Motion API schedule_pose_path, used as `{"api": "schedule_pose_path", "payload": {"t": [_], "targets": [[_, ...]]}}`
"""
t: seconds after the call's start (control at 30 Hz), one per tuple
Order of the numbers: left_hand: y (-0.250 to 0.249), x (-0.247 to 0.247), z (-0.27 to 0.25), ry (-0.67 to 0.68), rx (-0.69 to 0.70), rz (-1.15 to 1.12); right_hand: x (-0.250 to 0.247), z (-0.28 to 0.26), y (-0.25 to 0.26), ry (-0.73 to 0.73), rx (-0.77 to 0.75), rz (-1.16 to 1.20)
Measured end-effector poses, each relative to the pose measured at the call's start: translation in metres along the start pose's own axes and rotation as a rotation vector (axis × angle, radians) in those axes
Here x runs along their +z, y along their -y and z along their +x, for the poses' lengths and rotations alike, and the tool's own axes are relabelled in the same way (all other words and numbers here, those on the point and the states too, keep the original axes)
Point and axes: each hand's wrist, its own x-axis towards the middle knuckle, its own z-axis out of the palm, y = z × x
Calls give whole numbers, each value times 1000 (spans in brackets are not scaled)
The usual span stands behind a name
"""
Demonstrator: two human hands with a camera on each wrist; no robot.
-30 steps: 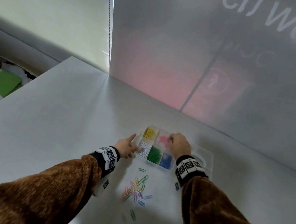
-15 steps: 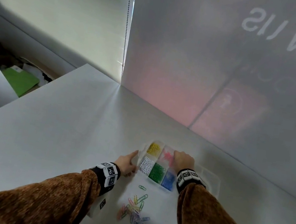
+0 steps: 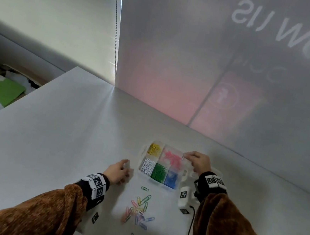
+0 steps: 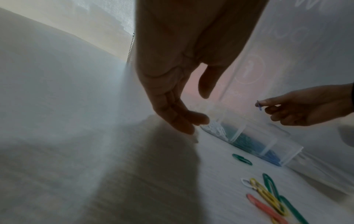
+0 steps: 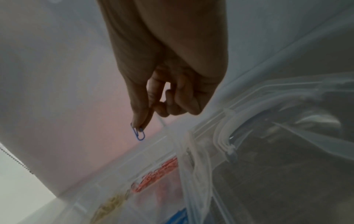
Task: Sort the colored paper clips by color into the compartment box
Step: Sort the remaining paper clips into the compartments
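Note:
A clear compartment box (image 3: 181, 176) sits on the white table with yellow, pink, white, green and blue clips sorted in its cells. My right hand (image 3: 199, 162) hovers above the pink cell and pinches a blue paper clip (image 5: 138, 133) between thumb and forefinger; the clip (image 4: 259, 105) hangs free of the box. My left hand (image 3: 119, 170) is just left of the box (image 4: 268, 145), fingers relaxed and holding nothing, fingertips (image 4: 184, 122) near the white-clip cell. A loose pile of mixed clips (image 3: 138, 210) lies on the table in front of the box.
The box's clear lid (image 5: 287, 121) lies open to the right under my right wrist. A small white device (image 3: 185, 198) with a cable lies near the box's right corner. A translucent wall stands behind the table; the table's left edge drops off.
My right hand has lifted out of the pink cell with a blue clip pinched in it. My left hand has come off the box's left edge and drawn back slightly.

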Motion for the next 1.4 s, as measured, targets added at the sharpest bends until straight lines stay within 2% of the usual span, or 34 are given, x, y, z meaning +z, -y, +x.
{"api": "schedule_pose_path", "payload": {"t": [0.07,0.17,0.23,0.3,0.4,0.47,0.53,0.57,0.7,0.77,0.87,1.0,1.1,1.27,1.4], "targets": [[2,0,-7,-13,-3,19,-2,-5,2,13,0,43],[5,0,-17,8,101,237,4,-21,-1,57,-96,-152],[8,2,-26,75,195,444,12,-35,-5,109,-153,-380],[12,7,-34,157,276,581,18,-56,-5,96,-189,-574],[17,16,-40,262,361,666,26,-98,-3,69,-388,-600],[20,22,-44,302,392,750,36,-127,-3,283,-510,-612],[25,28,-49,316,478,883,48,-146,-11,527,-508,-811],[28,31,-53,312,531,961,53,-152,-19,572,-488,-928],[41,43,-64,252,572,1157,59,-178,-43,528,-446,-1076],[47,52,-71,210,570,1268,69,-200,-53,480,-410,-1058],[55,65,-80,226,555,1397,91,-228,-61,383,-305,-940],[37,69,-78,144,521,1262,96,-212,-57,302,-171,-726],[20,66,-66,58,441,1044,97,-187,-52,273,-224,-738],[-3,65,-58,63,377,949,101,-169,-37,264,-282,-773],[10,68,-57,80,401,847,104,-179,-42,249,-321,-749]]}}
